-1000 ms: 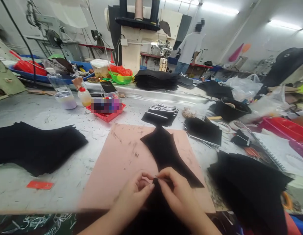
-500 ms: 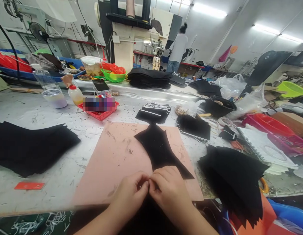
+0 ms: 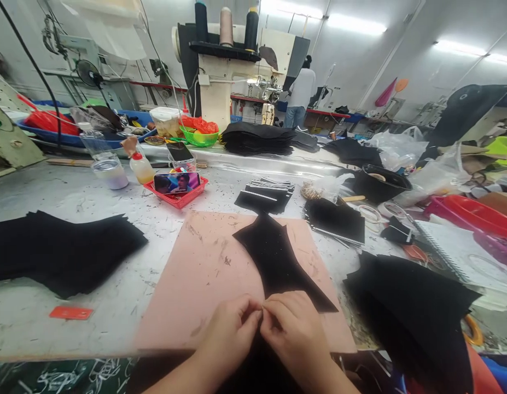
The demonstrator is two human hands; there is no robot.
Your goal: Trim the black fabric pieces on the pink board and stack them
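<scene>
My left hand [image 3: 232, 327] and my right hand [image 3: 297, 324] meet at the front of a pink board [image 3: 204, 262]. Thumbs and fingertips are pinched together and touch each other; anything between them is too small to make out. Just beyond my fingers lies a black cut piece of material [image 3: 273, 254], flat on the board, its near part partly hidden by my right hand. Stacks of similar black pieces lie to the left [image 3: 68, 246] and to the right [image 3: 409, 301], the right one hanging over the table's edge.
Small black pieces with white strips [image 3: 265, 196] lie behind the board, another stack [image 3: 335, 219] to their right. A red basket [image 3: 183, 200] props up a phone [image 3: 177, 183]. Bottles, a black bowl [image 3: 378, 186] and a notebook [image 3: 454, 246] stand around. A sewing machine [image 3: 220, 71] rises behind.
The whole view has shifted slightly, so things appear further right and lower. My hands stay pinched together at the same place on the board, with hardly any movement.
</scene>
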